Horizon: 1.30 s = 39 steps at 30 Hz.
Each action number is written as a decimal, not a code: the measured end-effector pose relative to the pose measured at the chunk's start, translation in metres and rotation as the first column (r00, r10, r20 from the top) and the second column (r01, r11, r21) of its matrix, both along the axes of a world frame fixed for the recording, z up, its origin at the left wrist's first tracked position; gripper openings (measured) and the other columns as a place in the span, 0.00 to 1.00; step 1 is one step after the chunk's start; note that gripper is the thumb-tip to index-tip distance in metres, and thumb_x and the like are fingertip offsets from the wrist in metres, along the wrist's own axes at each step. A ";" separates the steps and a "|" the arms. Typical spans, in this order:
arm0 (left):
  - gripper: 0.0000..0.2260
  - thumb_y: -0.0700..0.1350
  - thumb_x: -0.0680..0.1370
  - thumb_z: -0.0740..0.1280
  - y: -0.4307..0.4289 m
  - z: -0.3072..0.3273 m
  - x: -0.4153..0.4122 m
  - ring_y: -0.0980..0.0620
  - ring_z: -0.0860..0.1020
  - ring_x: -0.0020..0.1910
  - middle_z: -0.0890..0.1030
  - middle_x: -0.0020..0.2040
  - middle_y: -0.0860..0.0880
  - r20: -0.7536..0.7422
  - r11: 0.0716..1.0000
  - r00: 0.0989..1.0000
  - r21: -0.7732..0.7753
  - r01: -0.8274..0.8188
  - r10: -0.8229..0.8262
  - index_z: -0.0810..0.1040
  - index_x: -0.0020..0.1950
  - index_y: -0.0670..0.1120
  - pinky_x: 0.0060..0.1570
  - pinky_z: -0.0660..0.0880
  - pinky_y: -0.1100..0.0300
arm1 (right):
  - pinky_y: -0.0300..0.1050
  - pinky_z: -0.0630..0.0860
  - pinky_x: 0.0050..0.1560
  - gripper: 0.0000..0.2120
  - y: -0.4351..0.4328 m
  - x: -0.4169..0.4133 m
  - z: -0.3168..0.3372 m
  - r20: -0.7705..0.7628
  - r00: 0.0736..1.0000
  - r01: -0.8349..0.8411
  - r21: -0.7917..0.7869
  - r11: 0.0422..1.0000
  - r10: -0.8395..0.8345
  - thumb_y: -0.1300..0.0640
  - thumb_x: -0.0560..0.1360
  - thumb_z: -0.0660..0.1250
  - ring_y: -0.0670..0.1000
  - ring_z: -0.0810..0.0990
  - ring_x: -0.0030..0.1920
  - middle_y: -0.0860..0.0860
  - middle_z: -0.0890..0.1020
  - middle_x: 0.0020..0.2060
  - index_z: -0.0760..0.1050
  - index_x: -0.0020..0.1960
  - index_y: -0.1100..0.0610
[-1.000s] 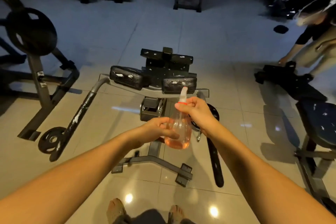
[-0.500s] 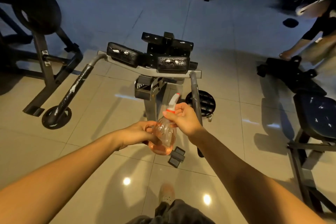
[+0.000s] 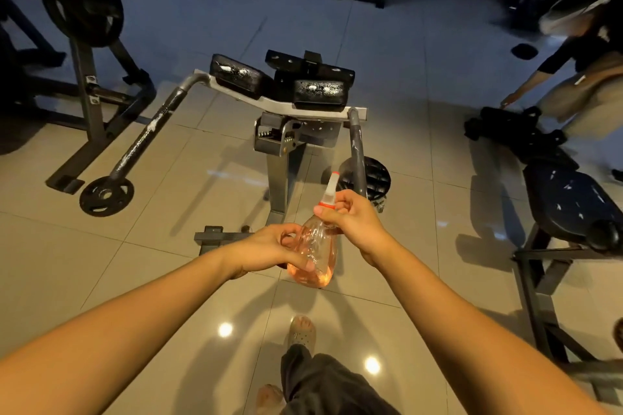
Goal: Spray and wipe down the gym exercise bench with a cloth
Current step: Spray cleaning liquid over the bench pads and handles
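One clear plastic spray bottle (image 3: 315,254), holding pinkish-orange liquid pooled at its bottom, is tilting above the glossy tiled floor (image 3: 101,263). The left hand (image 3: 269,249) is wrapping round its belly, and the right hand (image 3: 354,219) is gripping its red-collared neck below the white nozzle. The grey-framed exercise bench (image 3: 286,104), bearing two black white-flecked pads, is standing just ahead.

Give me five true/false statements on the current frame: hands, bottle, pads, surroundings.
1. The left hand and right hand both hold the spray bottle. True.
2. The spray bottle is empty. False: pinkish-orange liquid sits in its lower part.
3. A cloth lies on the black pads. False: no cloth shows; the pads bear only white marks.
4. A weight plate sits on the floor at the left. True.
5. Nobody else is in view. False: another person bends down at the upper right.
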<state>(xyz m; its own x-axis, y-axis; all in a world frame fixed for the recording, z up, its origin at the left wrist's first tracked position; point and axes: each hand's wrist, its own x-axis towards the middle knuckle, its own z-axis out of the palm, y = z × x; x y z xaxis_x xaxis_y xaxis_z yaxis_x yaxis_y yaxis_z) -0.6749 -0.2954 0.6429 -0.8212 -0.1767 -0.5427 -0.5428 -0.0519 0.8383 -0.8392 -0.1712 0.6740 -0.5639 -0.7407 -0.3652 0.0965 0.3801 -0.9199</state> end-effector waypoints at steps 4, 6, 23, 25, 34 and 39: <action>0.33 0.52 0.63 0.84 0.033 -0.006 0.009 0.49 0.84 0.56 0.86 0.56 0.48 0.001 1.000 1.000 -0.004 -0.004 0.004 0.77 0.65 0.51 0.59 0.81 0.49 | 0.49 0.82 0.48 0.17 0.027 0.006 -0.001 0.038 0.998 -0.042 0.024 0.999 0.041 0.59 0.74 0.78 0.50 0.85 0.43 0.53 0.84 0.42 0.78 0.59 0.62; 0.33 0.52 0.62 0.85 0.048 -0.008 0.012 0.49 0.85 0.55 0.86 0.55 0.47 0.003 1.000 1.000 -0.011 -0.018 0.018 0.77 0.64 0.50 0.58 0.82 0.49 | 0.50 0.83 0.50 0.17 0.039 0.006 -0.002 0.054 0.994 -0.095 0.044 0.995 0.092 0.60 0.74 0.77 0.50 0.85 0.44 0.53 0.85 0.44 0.78 0.59 0.62; 0.32 0.49 0.63 0.85 0.221 -0.030 -0.037 0.51 0.83 0.56 0.84 0.55 0.50 0.116 0.936 0.929 -0.053 -0.349 0.352 0.75 0.63 0.52 0.59 0.81 0.49 | 0.51 0.83 0.52 0.19 0.137 -0.077 -0.037 0.156 0.847 -0.523 0.080 0.849 0.507 0.62 0.73 0.77 0.50 0.85 0.45 0.52 0.83 0.45 0.77 0.61 0.62; 0.31 0.47 0.66 0.85 0.242 -0.032 -0.049 0.54 0.83 0.55 0.83 0.55 0.51 0.118 0.924 0.916 -0.058 -0.379 0.383 0.74 0.63 0.53 0.57 0.81 0.55 | 0.56 0.82 0.55 0.19 0.149 -0.090 -0.043 0.155 0.832 -0.549 0.082 0.832 0.533 0.60 0.72 0.78 0.52 0.85 0.46 0.53 0.84 0.45 0.77 0.60 0.61; 0.31 0.48 0.66 0.84 0.323 -0.043 -0.098 0.53 0.82 0.55 0.82 0.57 0.50 0.117 0.850 0.842 -0.062 -0.523 0.526 0.73 0.64 0.52 0.48 0.79 0.61 | 0.56 0.82 0.56 0.18 0.197 -0.136 -0.049 0.165 0.758 -0.650 0.106 0.753 0.631 0.61 0.74 0.77 0.53 0.85 0.48 0.55 0.82 0.48 0.77 0.61 0.61; 0.34 0.53 0.63 0.85 0.322 -0.037 -0.116 0.53 0.81 0.57 0.81 0.59 0.51 0.087 0.825 0.822 -0.103 -0.555 0.563 0.73 0.64 0.55 0.56 0.81 0.55 | 0.62 0.80 0.61 0.17 0.198 -0.153 -0.036 0.128 0.784 -0.618 0.069 0.783 0.607 0.61 0.74 0.77 0.58 0.84 0.53 0.59 0.83 0.51 0.77 0.60 0.61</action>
<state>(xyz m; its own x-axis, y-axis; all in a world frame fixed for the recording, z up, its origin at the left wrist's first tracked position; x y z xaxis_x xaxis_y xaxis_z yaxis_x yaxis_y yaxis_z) -0.7907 0.0269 0.6059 -0.5058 -0.6282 -0.5912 -0.5265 -0.3180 0.7885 -0.9927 0.0267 0.6375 0.0367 -0.8740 -0.4845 -0.1048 0.4788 -0.8717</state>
